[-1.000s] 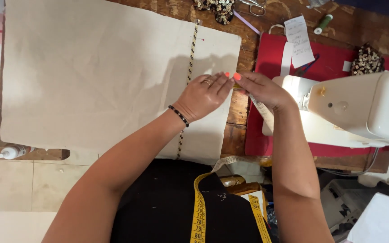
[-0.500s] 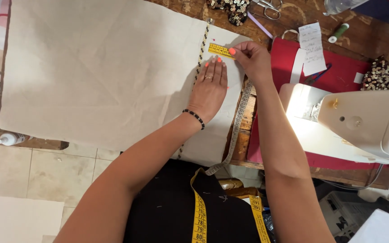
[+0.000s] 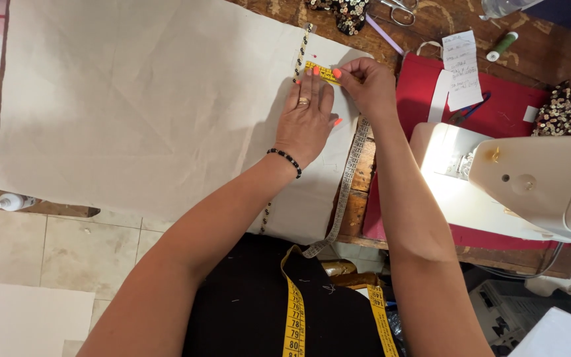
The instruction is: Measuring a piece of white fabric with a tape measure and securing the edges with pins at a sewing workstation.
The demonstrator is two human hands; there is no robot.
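Nearest the camera: black top, yellow measuring tape draped round the neck, both ends hanging down the front, printed scale showing.

Tape runs up from lap level, flips to its grey-white back side, crosses the bare wooden table edge and goes on to the cloth. Cloth = large beige woven sheet, matte, faint diagonal creases, spread flat, overhanging the table edge on the near side. A thin line of dark and pale beaded trim runs near-to-far along its right part.

Left hand: flat, palm down on the cloth, fingers extended, pressing it just right of the trim. Not gripping anything. Ring on one finger, black bead bracelet at the wrist, orange nails.

Right hand: thumb and forefinger pinched closed on the yellow end of the tape, holding it flat across the cloth, touching the left fingertips and reaching the trim.

Right side: white sewing machine, smooth plastic, lamp lit, standing on red fabric.

Farther out: white rectangular paper slip with handwriting lying on the red fabric, green thread spool on bare wood just beyond. Sequinned patches at right and at the far edge. Scissors at the far edge, purple stick beside them.

Below table, left: tiled floor, small white bottle.
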